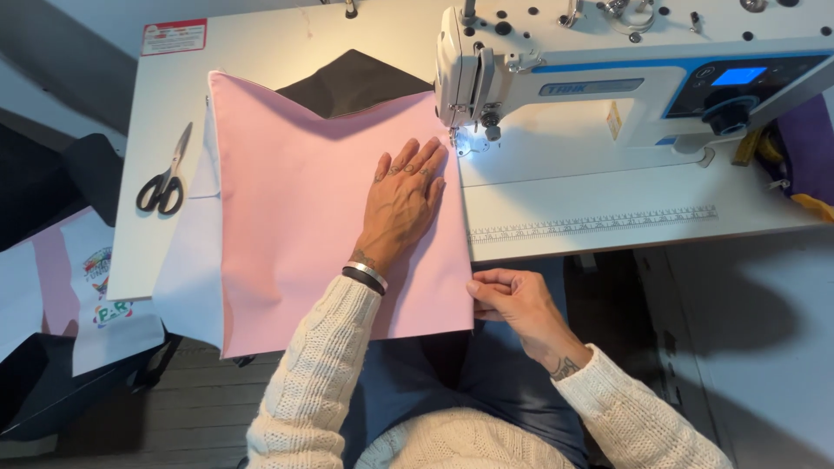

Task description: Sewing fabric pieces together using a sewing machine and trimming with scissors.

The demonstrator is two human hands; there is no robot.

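1. The pink fabric panel (304, 217) lies flat on the white bench (174, 104), just left of the sewing machine (608, 78); its right edge runs toward the machine's needle area and its near edge hangs over the bench's front edge.
2. The left hand (401, 201) lies on the pink fabric panel, palm down, fingers spread and flat, grasping nothing; its fingertips point at the machine's presser foot (458, 139) and stop just short of it.
3. The right hand (512, 300) is at the panel's near right corner, in front of the machine and off the bench's front edge. Its thumb and fingers are curled in, pinching the fabric's edge.
4. So the panel spreads leftward from both hands, with the left hand near its upper right part and the right hand at its lower right corner.
5. A dark fabric piece (352, 82) pokes out from under the panel's far edge, left of the machine head.
6. A white fabric layer (187, 278) shows beyond the panel's left edge, farther from the machine.
7. Scissors (165, 178) with black handles lie on the bench well to the left of the machine, beyond the panel.
8. A printed ruler strip (591, 224) runs along the bench in front of the machine, right of the panel.
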